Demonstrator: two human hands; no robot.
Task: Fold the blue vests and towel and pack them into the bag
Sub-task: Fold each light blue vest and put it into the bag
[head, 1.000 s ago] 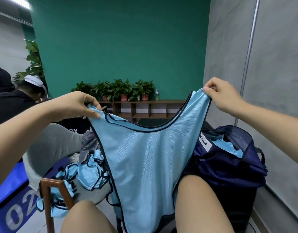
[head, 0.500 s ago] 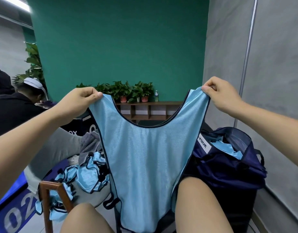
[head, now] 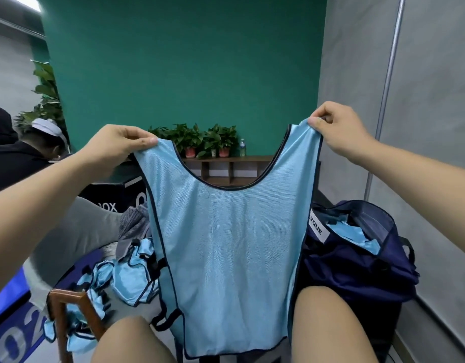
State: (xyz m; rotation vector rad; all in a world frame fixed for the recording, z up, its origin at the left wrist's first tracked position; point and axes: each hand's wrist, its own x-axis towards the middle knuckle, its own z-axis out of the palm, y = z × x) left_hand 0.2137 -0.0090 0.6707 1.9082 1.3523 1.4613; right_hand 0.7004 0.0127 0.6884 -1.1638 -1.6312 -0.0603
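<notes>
Centrally, one blue vest (head: 226,244) hangs spread out, near. One navy bag (head: 357,273) sits open at right, blue cloth inside. One crumpled vest pile (head: 132,271) lies left, number unclear. The left hand (head: 113,150) and the right hand (head: 339,132) each pinch a shoulder strap; slick fabric could slip free, skewing the fold.

An office-like common room: green accent wall (head: 184,74), low wooden shelf (head: 226,159) of potted plants (head: 200,138) (a water bottle (head: 242,147) too).

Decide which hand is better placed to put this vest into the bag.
Likely the right hand: it pinches the light blue mesh vest beside the open navy bag; the left hand holds the far strap.
</notes>
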